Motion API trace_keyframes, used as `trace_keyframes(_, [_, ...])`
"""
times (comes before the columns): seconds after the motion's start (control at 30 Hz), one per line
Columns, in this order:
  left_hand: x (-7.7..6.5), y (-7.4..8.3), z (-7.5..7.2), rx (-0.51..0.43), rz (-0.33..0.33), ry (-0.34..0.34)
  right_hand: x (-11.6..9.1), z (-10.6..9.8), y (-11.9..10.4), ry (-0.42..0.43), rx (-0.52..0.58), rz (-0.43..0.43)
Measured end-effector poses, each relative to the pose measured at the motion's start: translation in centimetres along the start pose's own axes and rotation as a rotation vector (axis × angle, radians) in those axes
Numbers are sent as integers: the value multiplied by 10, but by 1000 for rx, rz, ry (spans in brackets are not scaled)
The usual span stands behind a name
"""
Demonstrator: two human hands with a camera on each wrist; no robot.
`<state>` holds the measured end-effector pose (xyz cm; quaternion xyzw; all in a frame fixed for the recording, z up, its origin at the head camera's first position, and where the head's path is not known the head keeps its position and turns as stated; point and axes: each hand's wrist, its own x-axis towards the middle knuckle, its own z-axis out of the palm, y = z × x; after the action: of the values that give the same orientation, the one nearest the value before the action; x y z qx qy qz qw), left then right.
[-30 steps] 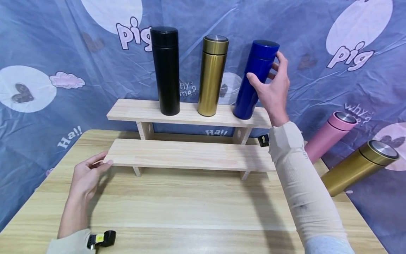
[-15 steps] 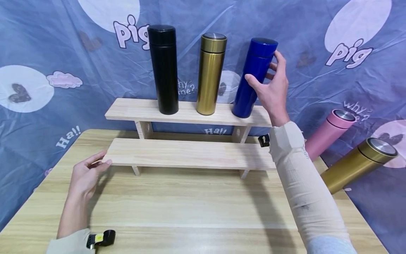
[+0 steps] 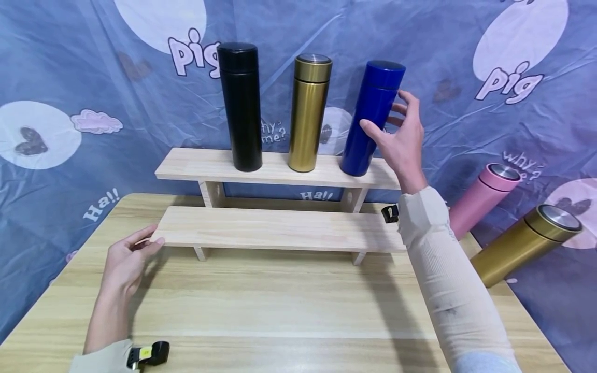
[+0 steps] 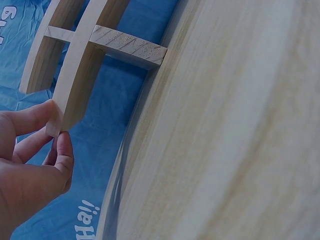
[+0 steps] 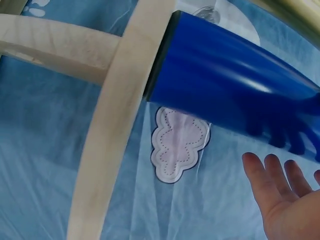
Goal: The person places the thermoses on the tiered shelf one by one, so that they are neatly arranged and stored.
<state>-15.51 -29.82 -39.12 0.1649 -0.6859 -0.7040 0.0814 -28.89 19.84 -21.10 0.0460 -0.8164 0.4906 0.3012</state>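
Observation:
My left hand [image 3: 125,261] pinches the left end of the lower board of a two-tier wooden shelf [image 3: 280,228]; the left wrist view shows thumb and fingers [image 4: 64,155] on opposite faces of the board end. On the upper tier stands a blue thermos bottle [image 3: 373,116]. Beside it is my right hand [image 3: 401,140], with spread, relaxed fingers. The right wrist view shows a gap between those fingers [image 5: 272,175] and the blue bottle's wall, and the bottle's base on the board.
A gold thermos [image 3: 309,114] and a black thermos [image 3: 241,106] stand on the upper tier, left of the blue one. At the table's right side are a pink thermos [image 3: 482,199] and another gold thermos [image 3: 524,246]. Patterned blue cloth [image 3: 163,109] hangs behind the table [image 3: 261,311].
My right hand has slipped lower along the blue thermos, and its fingers have come away from it. My left hand keeps its pinch on the shelf. The head view has shifted slightly.

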Motion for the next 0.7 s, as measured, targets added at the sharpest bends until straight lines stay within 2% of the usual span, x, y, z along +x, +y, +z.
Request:
trace_keyframes(0.43, [0, -1, 1, -2, -15, 10, -18, -15, 19, 70, -3, 7])
trace_keyframes(0.7, [0, -2, 1, -17, -15, 7, -32, -27, 34, 92, -93, -27])
